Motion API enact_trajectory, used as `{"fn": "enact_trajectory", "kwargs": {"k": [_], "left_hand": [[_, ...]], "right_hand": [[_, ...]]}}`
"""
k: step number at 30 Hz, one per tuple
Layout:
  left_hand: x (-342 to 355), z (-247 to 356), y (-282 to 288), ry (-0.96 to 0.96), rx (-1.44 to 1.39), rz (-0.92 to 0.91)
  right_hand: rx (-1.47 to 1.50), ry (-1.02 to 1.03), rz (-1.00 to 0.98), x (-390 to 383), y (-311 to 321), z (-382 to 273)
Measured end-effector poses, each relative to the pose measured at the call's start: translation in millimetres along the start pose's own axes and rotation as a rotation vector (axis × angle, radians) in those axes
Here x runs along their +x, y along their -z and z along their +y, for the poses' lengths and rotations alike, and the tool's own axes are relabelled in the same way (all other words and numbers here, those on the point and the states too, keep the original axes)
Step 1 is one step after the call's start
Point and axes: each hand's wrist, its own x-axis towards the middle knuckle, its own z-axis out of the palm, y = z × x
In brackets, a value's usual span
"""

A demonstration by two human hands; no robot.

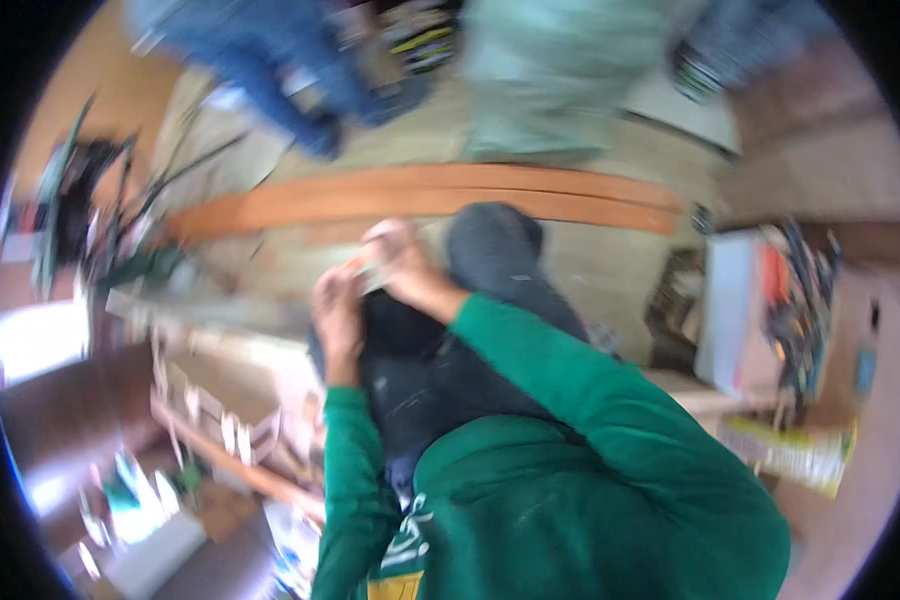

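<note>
My left hand (338, 305) and my right hand (403, 262) are close together above my lap, both with closed fingers around a small orange and pale object (365, 268), too blurred to name. My dark-trousered right knee (492, 245) is bent just to the right of my hands. Beyond them, long orange-brown wooden boards (570, 196) lie crosswise on the floor.
A person's blue-trousered legs (280, 70) are at upper left, a large pale green sack (555, 75) at top centre. A dark folded metal item (85, 205) stands left. A white box (730, 320) with tools sits right. Wooden pieces (210, 420) are at lower left.
</note>
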Motion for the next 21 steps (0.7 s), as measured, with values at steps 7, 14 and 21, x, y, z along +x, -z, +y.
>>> {"fn": "enact_trajectory", "kwargs": {"k": [7, 14, 21], "left_hand": [[15, -7, -6, 0.069, -0.149, 0.013], [10, -5, -12, 0.046, -0.193, -0.06], [7, -14, -7, -0.142, -0.057, -0.105]], "right_hand": [[0.317, -0.166, -0.088, 16, 19, -16], [0.273, -0.213, -0.177, 14, 25, -39], [0.044, -0.067, -0.382, 8, 22, -67]]}}
